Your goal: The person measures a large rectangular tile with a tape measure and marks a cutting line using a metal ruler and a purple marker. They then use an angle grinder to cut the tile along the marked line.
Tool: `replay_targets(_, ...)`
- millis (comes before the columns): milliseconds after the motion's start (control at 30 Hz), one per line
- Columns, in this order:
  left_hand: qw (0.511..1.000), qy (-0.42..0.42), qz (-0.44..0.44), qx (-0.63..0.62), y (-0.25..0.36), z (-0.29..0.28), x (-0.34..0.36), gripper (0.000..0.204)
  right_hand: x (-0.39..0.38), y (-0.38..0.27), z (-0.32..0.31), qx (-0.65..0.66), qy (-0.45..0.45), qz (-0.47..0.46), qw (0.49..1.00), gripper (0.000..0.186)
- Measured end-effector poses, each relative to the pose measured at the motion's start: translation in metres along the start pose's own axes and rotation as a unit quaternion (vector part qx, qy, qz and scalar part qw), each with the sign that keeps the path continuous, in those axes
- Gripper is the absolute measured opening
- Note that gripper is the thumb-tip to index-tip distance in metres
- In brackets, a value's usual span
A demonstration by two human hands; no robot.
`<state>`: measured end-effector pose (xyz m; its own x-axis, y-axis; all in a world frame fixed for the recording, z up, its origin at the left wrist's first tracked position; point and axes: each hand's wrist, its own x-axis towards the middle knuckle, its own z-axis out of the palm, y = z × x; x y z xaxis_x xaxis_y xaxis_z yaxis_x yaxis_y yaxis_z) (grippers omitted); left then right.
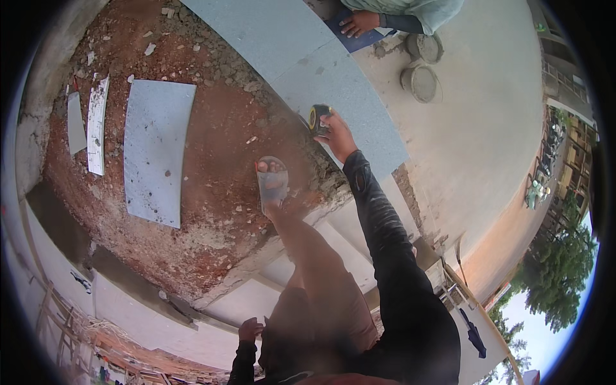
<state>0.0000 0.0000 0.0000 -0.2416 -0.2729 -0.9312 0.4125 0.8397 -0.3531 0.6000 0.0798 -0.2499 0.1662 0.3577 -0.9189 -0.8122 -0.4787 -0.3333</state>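
My right hand (337,135) is closed on a black-and-yellow tape measure (319,119) at the inner edge of a row of light grey-blue slabs (356,109). My left hand (250,330) hangs low beside my leg, fingers loosely bent and apart, with nothing visible in it. My sandalled foot (273,183) rests on the reddish dirt. A loose grey-blue panel (158,151), a narrow white strip (97,128) and a smaller grey piece (76,123) lie on that dirt to the left.
A co-worker's hand (357,23) rests by a dark blue item (344,33) at the top. Two buckets of grey mix (420,83) stand on the concrete floor (468,147). A rough ledge (218,292) runs below me; motorbikes (539,192) and trees (552,276) are at the far right.
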Motion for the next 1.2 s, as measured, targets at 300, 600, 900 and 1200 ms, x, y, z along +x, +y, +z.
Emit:
replay_targets(300, 0.642, 0.061, 0.746, 0.169, 0.159, 0.118, -0.014, 0.084, -0.231, 0.089, 0.075, -0.252, -0.322, -0.257, 0.875, 0.053)
replay_targets(600, 0.488, -0.08, 0.717, 0.491, -0.049, 0.158, -0.095, 0.068, -0.425, 0.336, -0.012, -0.086, -0.318, -0.326, 0.886, 0.054)
replay_targets(900, 0.241, -0.093, 0.718, 0.646, -0.189, 0.281, -0.073, 0.048, -0.544, 0.484, -0.149, -0.023, 0.171, -0.401, 0.899, 0.044)
replay_targets(1200, 0.071, -0.182, 0.625, 0.756, -0.322, 0.42, -0.02, 0.049, -0.638, 0.594, -0.303, 0.108, 0.344, -0.42, 0.833, 0.036)
